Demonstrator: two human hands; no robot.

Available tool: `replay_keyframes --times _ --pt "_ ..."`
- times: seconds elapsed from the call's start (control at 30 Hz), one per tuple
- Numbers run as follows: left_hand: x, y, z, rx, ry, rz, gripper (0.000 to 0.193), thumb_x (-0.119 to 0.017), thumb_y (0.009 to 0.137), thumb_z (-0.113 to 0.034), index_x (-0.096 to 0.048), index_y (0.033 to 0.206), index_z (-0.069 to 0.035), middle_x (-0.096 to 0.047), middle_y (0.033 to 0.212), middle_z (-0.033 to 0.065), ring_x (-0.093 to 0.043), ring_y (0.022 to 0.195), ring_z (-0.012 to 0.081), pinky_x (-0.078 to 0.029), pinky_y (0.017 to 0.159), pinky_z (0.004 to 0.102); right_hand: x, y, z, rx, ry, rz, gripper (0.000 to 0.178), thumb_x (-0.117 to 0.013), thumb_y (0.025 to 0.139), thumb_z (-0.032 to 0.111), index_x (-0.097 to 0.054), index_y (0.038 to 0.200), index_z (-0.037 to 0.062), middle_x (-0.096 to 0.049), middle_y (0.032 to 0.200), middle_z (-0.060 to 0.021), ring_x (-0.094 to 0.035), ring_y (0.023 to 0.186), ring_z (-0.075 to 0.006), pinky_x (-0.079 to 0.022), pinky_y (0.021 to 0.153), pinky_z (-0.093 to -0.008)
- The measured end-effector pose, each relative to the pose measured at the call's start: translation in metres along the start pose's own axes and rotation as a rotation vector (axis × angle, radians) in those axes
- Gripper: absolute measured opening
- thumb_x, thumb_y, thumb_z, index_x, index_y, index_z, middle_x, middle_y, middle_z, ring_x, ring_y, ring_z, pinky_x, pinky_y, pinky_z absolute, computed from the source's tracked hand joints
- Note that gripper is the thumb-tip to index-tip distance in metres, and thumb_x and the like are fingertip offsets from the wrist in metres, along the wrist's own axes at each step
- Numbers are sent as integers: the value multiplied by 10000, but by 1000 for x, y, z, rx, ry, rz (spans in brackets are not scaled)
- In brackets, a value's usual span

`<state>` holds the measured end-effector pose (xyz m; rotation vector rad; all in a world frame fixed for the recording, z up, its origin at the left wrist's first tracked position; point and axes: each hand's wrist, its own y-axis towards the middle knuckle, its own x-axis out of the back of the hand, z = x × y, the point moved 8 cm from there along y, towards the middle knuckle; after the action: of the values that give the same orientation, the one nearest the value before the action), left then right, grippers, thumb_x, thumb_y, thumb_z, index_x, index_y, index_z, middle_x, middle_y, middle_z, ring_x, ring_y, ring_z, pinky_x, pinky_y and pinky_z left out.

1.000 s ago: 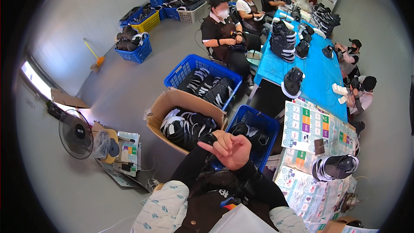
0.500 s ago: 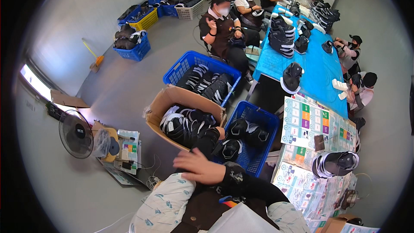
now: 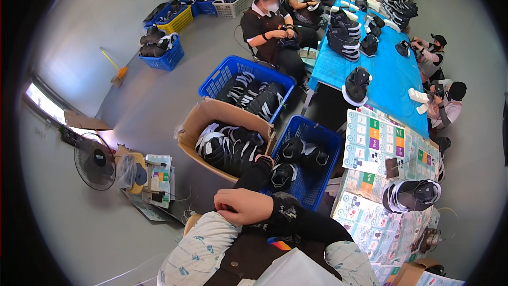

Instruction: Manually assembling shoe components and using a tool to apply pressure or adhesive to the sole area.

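Note:
My right hand (image 3: pixel 243 206) crosses in front of me. Its fingers are curled closed on the white patterned sleeve (image 3: pixel 203 249) of my left arm. Beyond it, my left forearm in black reaches forward. My left hand (image 3: pixel 262 159) is by the right wall of an open cardboard box (image 3: pixel 197 118), with a dark band at the wrist; its fingers are too small and partly hidden to read. Several black boots with white straps (image 3: pixel 227 153) lie in that box, close to the left hand. A blue crate (image 3: pixel 333 151) with black boots (image 3: pixel 283 176) stands right beside it.
Another blue crate (image 3: pixel 207 86) of boots stands behind the box. At right, a paper-covered bench (image 3: pixel 352 220) holds one boot (image 3: pixel 413 196) and joins a blue-covered table (image 3: pixel 389 82). Co-workers (image 3: pixel 267 26) sit along it. A fan (image 3: pixel 95 161) stands at left.
My right hand has curled its spread fingers down onto the left sleeve. My left hand has shifted slightly. The nearest seated co-worker has lowered a raised hand to the lap.

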<state>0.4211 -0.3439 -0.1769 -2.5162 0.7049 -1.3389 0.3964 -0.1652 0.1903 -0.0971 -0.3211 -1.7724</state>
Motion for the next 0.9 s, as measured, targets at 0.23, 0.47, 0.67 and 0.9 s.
replay_keyframes --times 0.23,0.47,0.67,0.9 --pt "24 -17 -7 18 22 -166 339 -678 867 -344 -773 1027 -61 -743 835 192 -722 774 357 -579 751 486 -9 -32 -5 -58 -322 -120 237 -678 908 234 -588 889 15 -588 952 -187 -575 894 -369 -488 819 -433" --pt "25 -56 25 146 -14 -246 340 -673 868 -342 -771 1029 -59 -742 833 195 -718 766 368 -578 748 493 -14 -51 -13 69 -251 -233 200 -679 902 138 -599 1016 -5 -594 978 -183 -592 962 -372 -496 844 -440" --pt "-4 -89 71 210 -49 -263 341 -670 870 -340 -769 1031 -57 -740 832 198 -714 759 376 -576 745 500 -10 -27 -39 -95 -90 120 268 -673 966 253 -645 846 14 -649 758 -160 -654 703 -360 -507 642 -445" --pt "-57 -81 183 133 -29 -55 342 -665 871 -338 -767 1034 -55 -738 830 202 -710 750 387 -575 742 507 92 -20 -121 -332 -462 -497 316 -682 885 137 -691 1173 7 -560 1367 -277 -570 1262 -422 -506 1026 -415"
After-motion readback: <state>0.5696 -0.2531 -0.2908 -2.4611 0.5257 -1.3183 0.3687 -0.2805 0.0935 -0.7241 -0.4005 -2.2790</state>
